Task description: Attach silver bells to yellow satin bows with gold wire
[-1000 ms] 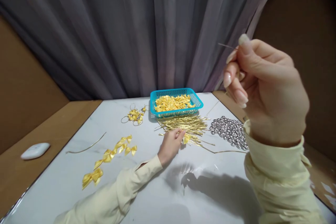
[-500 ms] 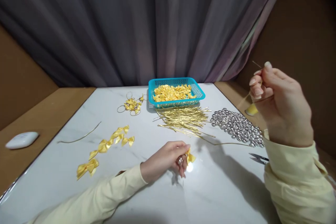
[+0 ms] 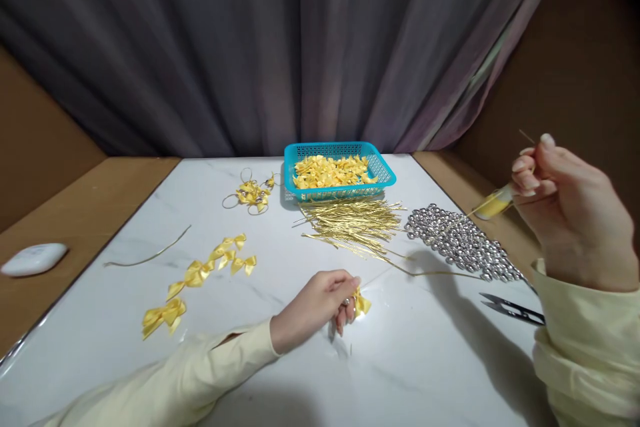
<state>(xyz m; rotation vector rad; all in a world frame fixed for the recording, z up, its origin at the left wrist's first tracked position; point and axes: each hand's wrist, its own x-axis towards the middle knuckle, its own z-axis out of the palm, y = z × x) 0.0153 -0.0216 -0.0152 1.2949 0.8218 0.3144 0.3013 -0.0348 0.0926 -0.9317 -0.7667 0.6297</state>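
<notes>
My left hand [image 3: 325, 303], low over the middle of the table, is closed on a yellow ribbon bow [image 3: 362, 303]. A silvery bead shows between its fingers, partly hidden. Raised at the right, my right hand [image 3: 575, 207] pinches a thin needle [image 3: 527, 136] between thumb and fingertips. From the right hand a fine yellowish thread [image 3: 473, 212] slants down toward the left hand; its middle stretch is too faint to follow. Below the right hand lie black thread snips [image 3: 513, 308] and a pile of silver beads [image 3: 463, 240].
A blue basket [image 3: 287, 173] of yellow bows stands at the back, with gold twist wires [image 3: 353, 223] before it. Loose bows [image 3: 197, 273] and a cluster of finished-looking bow loops [image 3: 253, 195] lie left. A yellow thread spool [image 3: 494, 203] and white mouse-shaped object [image 3: 35, 259] flank the table.
My right hand has moved further right and slightly down with the needle, drawing the thread away from the left hand. The left hand keeps hold of the bow, nearly still.
</notes>
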